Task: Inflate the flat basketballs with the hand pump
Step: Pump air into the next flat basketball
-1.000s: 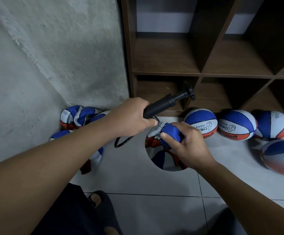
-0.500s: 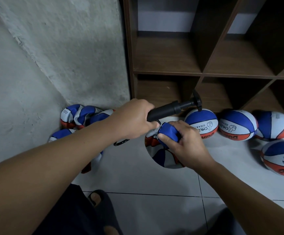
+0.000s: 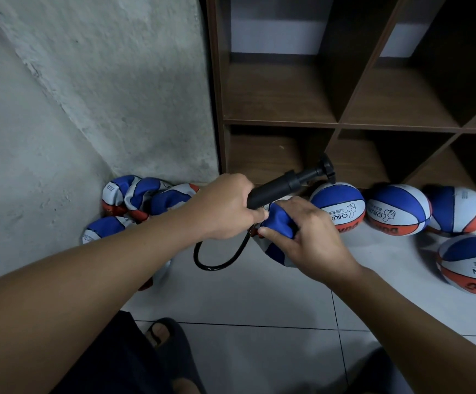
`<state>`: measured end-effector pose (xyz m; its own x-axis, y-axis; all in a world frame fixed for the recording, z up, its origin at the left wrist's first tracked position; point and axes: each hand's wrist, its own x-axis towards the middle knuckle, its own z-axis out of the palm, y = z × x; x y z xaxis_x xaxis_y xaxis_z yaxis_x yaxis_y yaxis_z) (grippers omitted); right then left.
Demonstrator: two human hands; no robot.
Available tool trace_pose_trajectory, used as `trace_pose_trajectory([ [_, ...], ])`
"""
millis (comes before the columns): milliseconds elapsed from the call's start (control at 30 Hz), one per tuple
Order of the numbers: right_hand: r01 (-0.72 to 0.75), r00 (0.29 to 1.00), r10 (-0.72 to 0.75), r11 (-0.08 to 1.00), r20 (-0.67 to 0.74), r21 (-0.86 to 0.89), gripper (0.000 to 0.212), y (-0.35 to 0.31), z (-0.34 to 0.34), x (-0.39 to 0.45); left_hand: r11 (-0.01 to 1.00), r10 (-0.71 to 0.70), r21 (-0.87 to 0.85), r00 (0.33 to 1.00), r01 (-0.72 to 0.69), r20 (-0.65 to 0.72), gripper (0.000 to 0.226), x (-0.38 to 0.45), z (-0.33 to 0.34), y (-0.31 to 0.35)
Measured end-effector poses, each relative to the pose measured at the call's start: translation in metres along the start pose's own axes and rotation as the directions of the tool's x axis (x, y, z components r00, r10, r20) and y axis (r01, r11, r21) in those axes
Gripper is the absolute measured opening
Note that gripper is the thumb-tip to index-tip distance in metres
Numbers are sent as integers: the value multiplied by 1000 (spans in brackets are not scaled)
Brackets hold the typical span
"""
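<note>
My left hand (image 3: 225, 207) grips the barrel of the black hand pump (image 3: 281, 186), whose handle end points up and right toward the shelf. A black hose (image 3: 217, 261) loops down from under that hand. My right hand (image 3: 313, 240) pinches a fold of the flat blue, white and orange basketball (image 3: 278, 226), held just above the floor. Where the hose end meets the ball is hidden by my hands.
A pile of flat balls (image 3: 140, 194) lies in the wall corner on the left. Several inflated balls (image 3: 396, 213) lie on the tiled floor along the foot of the brown cubby shelf (image 3: 279, 120). My sandalled foot (image 3: 165, 336) is at the bottom.
Both hands have shifted a little with the pump and ball; more of the hose loop now shows below my left hand, and the flat ball is more covered by my right hand.
</note>
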<state>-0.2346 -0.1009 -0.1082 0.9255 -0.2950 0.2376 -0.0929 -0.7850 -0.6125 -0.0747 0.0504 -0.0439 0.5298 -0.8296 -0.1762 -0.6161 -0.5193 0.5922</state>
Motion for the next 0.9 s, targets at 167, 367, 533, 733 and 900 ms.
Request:
trace_pose_trajectory([
  [167, 34, 999, -34, 999, 2, -6, 39, -2, 1, 2, 995, -9, -98, 1000, 11, 21, 27, -4, 2, 2],
  [367, -36, 999, 39, 993, -28, 110, 40, -4, -4, 7, 997, 43, -57, 998, -41, 36, 31, 0, -13, 1],
  [533, -272, 962, 267, 956, 52, 114, 54, 14, 2, 6, 991, 54, 123, 999, -54, 2, 40, 8, -16, -12],
  [733, -404, 879, 386, 914, 279, 10, 48, 58, 30, -14, 998, -34, 56, 990, 27, 137, 23, 1, 27, -35],
  [900, -341, 855, 355, 934, 378, -106, 46, 84, 59, -47, 968, -74, 248, 975, 21, 207, 23, -3, 62, -47],
])
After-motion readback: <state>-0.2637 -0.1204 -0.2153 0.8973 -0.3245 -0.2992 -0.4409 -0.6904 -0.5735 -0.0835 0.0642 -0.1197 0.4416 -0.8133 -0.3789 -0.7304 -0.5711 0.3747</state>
